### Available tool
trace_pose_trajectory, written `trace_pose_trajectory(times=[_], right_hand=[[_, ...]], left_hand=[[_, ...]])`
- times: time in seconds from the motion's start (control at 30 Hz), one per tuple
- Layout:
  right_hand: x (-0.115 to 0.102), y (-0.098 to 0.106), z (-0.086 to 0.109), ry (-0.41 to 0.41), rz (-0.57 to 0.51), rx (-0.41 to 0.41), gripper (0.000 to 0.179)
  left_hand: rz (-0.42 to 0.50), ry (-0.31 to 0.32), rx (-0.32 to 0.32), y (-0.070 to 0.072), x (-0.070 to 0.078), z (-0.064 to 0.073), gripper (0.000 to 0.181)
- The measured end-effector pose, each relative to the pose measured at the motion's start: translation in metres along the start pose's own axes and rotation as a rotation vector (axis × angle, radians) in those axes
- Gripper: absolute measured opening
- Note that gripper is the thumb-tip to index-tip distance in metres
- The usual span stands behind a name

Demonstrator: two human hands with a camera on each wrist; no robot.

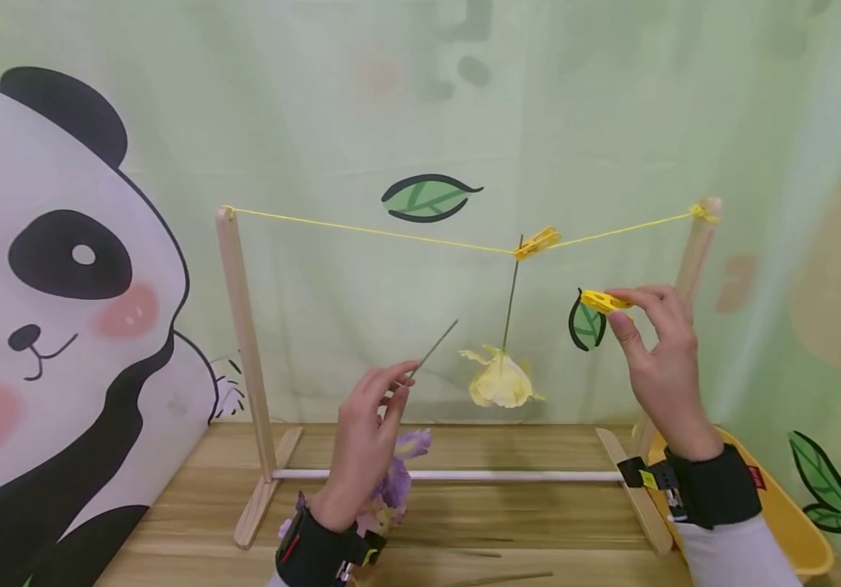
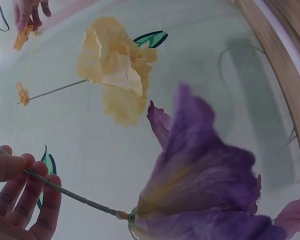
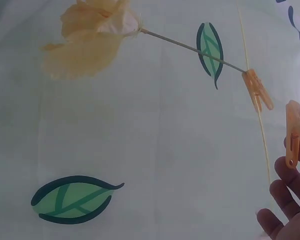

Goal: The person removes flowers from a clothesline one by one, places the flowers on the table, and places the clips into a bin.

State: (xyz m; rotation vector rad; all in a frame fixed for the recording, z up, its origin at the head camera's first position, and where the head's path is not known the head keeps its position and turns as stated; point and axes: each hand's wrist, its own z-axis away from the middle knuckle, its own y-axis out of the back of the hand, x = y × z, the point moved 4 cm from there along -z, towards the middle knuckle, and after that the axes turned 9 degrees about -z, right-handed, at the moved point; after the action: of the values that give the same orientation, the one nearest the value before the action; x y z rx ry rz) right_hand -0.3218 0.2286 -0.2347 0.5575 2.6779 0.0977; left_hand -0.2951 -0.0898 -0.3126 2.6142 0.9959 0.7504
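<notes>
My left hand [image 1: 369, 432] pinches the green stem [image 2: 75, 195] of a purple flower [image 2: 205, 170], whose bloom hangs below the fingers, partly behind the hand and wrist in the head view. A yellow clothespin [image 1: 602, 302] is held between thumb and fingers of my right hand [image 1: 658, 359], to the right of the hanging flower and below the string. On the yellow string [image 1: 361, 233], a second yellow clothespin [image 1: 537, 242] clips the stem of a pale yellow flower [image 1: 501, 380], which hangs head down.
Two wooden posts [image 1: 244, 342] carry the string, with a white rod [image 1: 508, 475] joining their feet. Loose stems [image 1: 501, 579] lie on the wooden table [image 1: 185, 522] in front. A yellow basin [image 1: 794, 522] stands at the right, partly behind the right forearm.
</notes>
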Motion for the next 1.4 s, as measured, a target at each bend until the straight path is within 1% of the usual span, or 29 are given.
trace_pose_trajectory(times=[0.1,0.23,0.37,0.53,0.67,0.77,0.9,1.0,1.1,1.2,1.27,1.4], right_hand=[[0.003,0.003,0.009,-0.028,0.020,0.019,0.026],[0.016,0.011,0.026,-0.085,0.037,0.059,0.027],[0.028,0.023,0.039,-0.143,0.051,0.110,0.028],[0.038,0.041,0.052,-0.179,0.081,0.151,0.028],[0.043,0.047,0.055,-0.196,0.102,0.168,0.028],[0.044,0.052,0.052,-0.192,0.122,0.189,0.028],[0.049,0.069,0.052,-0.178,0.143,0.240,0.028],[0.053,0.083,0.053,-0.170,0.177,0.275,0.028],[0.057,0.095,0.055,-0.188,0.235,0.306,0.030],[0.065,0.106,0.059,-0.238,0.298,0.332,0.033],[0.072,0.111,0.062,-0.269,0.326,0.348,0.034],[0.087,0.118,0.067,-0.326,0.348,0.363,0.035]], left_hand=[[-0.006,0.000,0.004,0.002,-0.003,0.005,0.037],[0.000,0.028,-0.001,0.004,-0.005,0.012,0.037],[-0.001,0.032,-0.033,0.001,-0.006,0.015,0.036],[-0.013,0.034,-0.081,-0.004,-0.004,0.015,0.038],[-0.011,0.025,-0.121,-0.006,-0.001,0.014,0.036],[-0.009,0.019,-0.131,-0.004,0.001,0.013,0.035],[-0.026,-0.003,-0.126,-0.001,0.007,0.014,0.034],[-0.059,-0.044,-0.146,0.001,0.016,0.016,0.037],[-0.114,-0.084,-0.203,0.002,0.024,0.018,0.041],[-0.187,-0.109,-0.290,0.000,0.029,0.020,0.042],[-0.245,-0.126,-0.359,-0.001,0.031,0.022,0.040],[-0.346,-0.185,-0.483,-0.004,0.034,0.027,0.042]])
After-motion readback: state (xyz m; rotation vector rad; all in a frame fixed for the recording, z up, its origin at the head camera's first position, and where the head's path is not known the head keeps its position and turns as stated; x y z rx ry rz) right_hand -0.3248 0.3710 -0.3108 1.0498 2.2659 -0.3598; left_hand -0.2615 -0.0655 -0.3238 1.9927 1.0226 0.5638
